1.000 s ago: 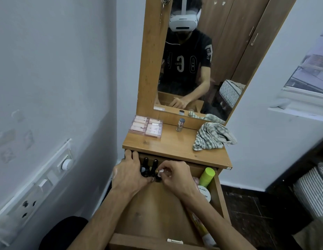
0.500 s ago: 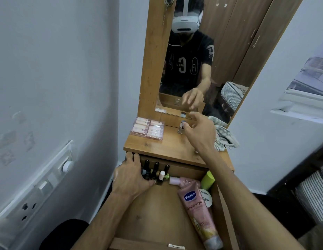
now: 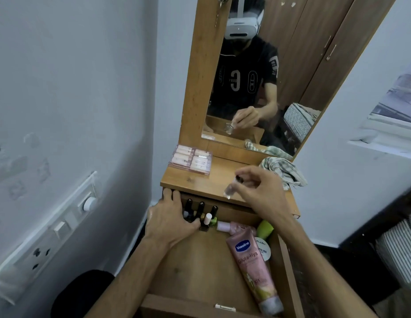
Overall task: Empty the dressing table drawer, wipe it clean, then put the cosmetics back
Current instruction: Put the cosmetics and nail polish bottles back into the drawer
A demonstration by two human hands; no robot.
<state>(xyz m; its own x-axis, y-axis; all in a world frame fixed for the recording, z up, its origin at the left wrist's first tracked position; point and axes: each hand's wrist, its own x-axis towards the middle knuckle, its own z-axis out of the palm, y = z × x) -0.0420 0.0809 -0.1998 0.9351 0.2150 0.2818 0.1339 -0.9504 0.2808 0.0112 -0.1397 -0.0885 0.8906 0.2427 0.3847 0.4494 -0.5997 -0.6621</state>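
Tabletop [image 3: 199,182]: checked cloth [image 3: 283,168], pink case [image 3: 190,159].

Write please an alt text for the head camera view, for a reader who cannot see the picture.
Over an open drawer of a wooden dressing table, the right hand pinches a small clear bottle by its cap, while the left hand steadies a row of nail polish bottles at the back. A pink Vaseline tube lies in the drawer; a checked cloth lies on top.
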